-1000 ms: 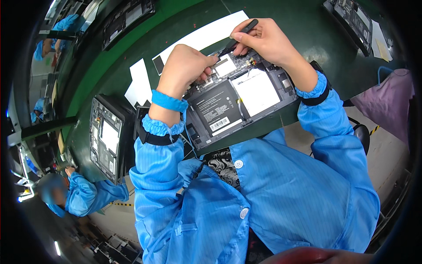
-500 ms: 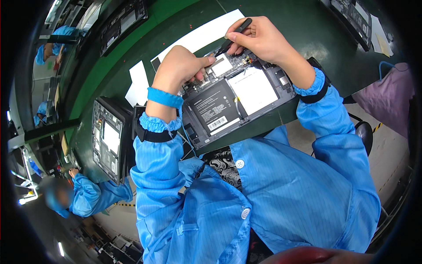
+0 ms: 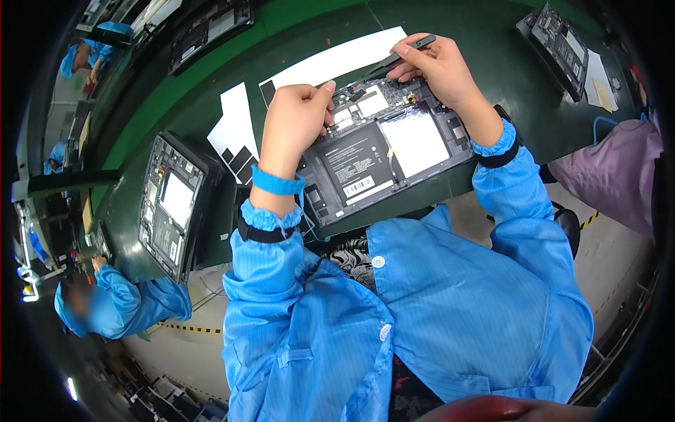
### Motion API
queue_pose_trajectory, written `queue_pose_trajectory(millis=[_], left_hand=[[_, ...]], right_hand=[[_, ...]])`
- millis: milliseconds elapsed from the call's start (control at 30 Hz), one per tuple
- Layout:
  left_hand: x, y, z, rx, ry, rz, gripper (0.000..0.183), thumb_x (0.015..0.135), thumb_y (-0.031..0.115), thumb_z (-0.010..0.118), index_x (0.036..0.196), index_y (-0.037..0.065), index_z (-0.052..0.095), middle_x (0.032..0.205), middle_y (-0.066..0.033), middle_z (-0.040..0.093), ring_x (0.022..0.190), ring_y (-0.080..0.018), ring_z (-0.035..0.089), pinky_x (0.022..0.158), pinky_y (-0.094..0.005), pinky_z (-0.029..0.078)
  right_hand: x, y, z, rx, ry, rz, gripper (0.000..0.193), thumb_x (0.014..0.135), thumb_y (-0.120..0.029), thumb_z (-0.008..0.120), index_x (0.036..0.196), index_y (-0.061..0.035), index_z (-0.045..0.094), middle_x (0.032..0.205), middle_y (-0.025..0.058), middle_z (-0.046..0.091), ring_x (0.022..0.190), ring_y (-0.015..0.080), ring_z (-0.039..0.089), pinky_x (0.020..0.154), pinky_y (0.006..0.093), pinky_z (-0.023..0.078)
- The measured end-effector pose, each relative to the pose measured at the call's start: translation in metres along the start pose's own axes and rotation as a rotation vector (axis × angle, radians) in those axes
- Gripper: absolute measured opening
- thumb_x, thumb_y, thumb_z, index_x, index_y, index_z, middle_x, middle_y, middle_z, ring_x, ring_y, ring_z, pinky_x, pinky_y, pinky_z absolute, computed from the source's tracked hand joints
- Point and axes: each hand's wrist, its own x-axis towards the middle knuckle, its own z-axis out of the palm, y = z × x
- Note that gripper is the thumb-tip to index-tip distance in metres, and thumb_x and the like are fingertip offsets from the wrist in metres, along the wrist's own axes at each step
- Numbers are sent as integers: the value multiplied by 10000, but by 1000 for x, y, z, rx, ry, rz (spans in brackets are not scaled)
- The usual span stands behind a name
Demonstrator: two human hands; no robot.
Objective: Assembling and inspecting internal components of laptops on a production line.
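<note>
An opened laptop-like device (image 3: 434,119) lies before me, its inside facing up. It has a black battery (image 3: 337,160), a white rectangular panel (image 3: 422,144) beside it and a circuit board (image 3: 401,96) along the far edge. My right hand (image 3: 439,67) grips black tweezers (image 3: 383,65) above the far edge of the board, their tips pointing down to the left. Over the device's left far corner is my left hand (image 3: 292,119), with its fingers curled and its thumb near the forefinger. Anything between them is too small to see. A blue band (image 3: 275,183) circles my left wrist.
Another opened device (image 3: 169,204) is propped up at the left. More stand at the far left (image 3: 211,32) and far right (image 3: 555,53). White sheets (image 3: 330,56) lie behind the device on the dark green table (image 3: 450,21). Near the right edge is a person's pink sleeve (image 3: 605,165).
My left thumb and fingers have drawn back from the board, away from the tweezer tips. My right hand with the tweezers has shifted slightly right. The whole view has shifted too.
</note>
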Motion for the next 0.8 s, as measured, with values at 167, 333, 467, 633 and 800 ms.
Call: queue_pose_trajectory(millis=[167, 333, 467, 633, 800], left_hand=[[-7, -8, 8, -37, -42, 26, 244, 875, 181, 639, 871, -62, 647, 676, -75, 650, 530, -105, 571, 494, -228, 446], [-9, -9, 21, 57, 38, 56, 222, 850, 151, 652, 891, -68, 652, 674, -79, 655, 544, -113, 596, 508, -228, 463], [-14, -2, 28, 176, 170, 90, 219, 803, 189, 679, 851, -25, 675, 699, -111, 673, 631, -213, 641, 589, -311, 499], [-14, 5, 41, 400, 273, 87, 248, 798, 237, 681, 866, 0, 695, 707, -127, 684, 665, -276, 674, 640, -342, 519], [-14, 2, 46, 349, 334, 100, 184, 770, 202, 684, 759, 18, 691, 692, -184, 662, 702, -360, 660, 662, -409, 525]], right_hand=[[-1, -2, 7, -170, -61, -7, 219, 898, -139, 622, 975, 65, 604, 831, 150, 662, 731, 214, 699, 618, 266, 561], [-3, -5, 10, -227, -98, -17, 223, 891, -140, 625, 969, 68, 605, 819, 150, 664, 739, 217, 700, 621, 272, 561], [-4, -3, 9, -248, -87, -35, 218, 888, -140, 629, 967, 62, 612, 821, 150, 663, 742, 221, 700, 625, 278, 563], [-4, 1, 4, -274, -130, -91, 212, 912, -145, 611, 1010, 43, 620, 846, 139, 672, 767, 221, 704, 648, 264, 565], [-9, -10, 17, -111, -24, 116, 169, 883, -98, 648, 914, 63, 607, 722, 107, 654, 658, 180, 679, 577, 257, 553]])
